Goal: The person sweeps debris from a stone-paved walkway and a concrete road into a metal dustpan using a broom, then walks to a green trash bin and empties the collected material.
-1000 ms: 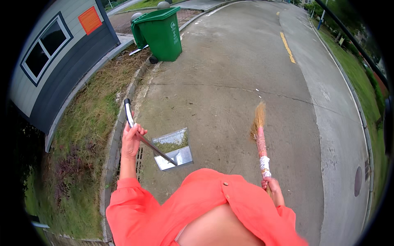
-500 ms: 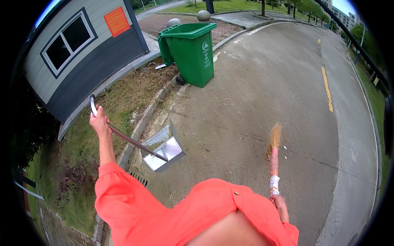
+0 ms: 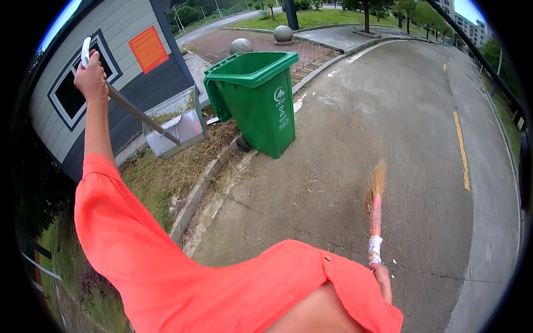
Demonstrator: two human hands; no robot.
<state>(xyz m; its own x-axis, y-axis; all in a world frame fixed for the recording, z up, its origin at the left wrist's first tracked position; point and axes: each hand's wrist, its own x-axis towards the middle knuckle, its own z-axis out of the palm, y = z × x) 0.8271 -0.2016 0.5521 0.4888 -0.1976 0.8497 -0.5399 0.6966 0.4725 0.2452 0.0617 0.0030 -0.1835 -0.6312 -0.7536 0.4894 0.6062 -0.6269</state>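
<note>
My left hand [image 3: 91,79] is raised at the upper left, closed round the metal handle of a long-handled dustpan [image 3: 180,129]. The shiny silver pan hangs in the air beside the green wheelie bin [image 3: 265,111], with dry grass showing inside it. The bin's lid hangs down at its left side, so its top is uncovered. Low on the right, my right hand [image 3: 381,276] grips a straw broom [image 3: 375,213] by its handle, which is wrapped in pink and white. The bristles point away from me over the road.
A grey building [image 3: 41,105] with a window and an orange notice stands at the left. A kerb [image 3: 208,180] divides the grass strip from the concrete road [image 3: 333,194], where grass bits lie scattered. Behind the bin are stone balls [image 3: 283,34] and brick paving.
My left hand has lifted the dustpan up and forward, from above the road to beside the bin. The bin looks nearer. My right hand still holds the broom.
</note>
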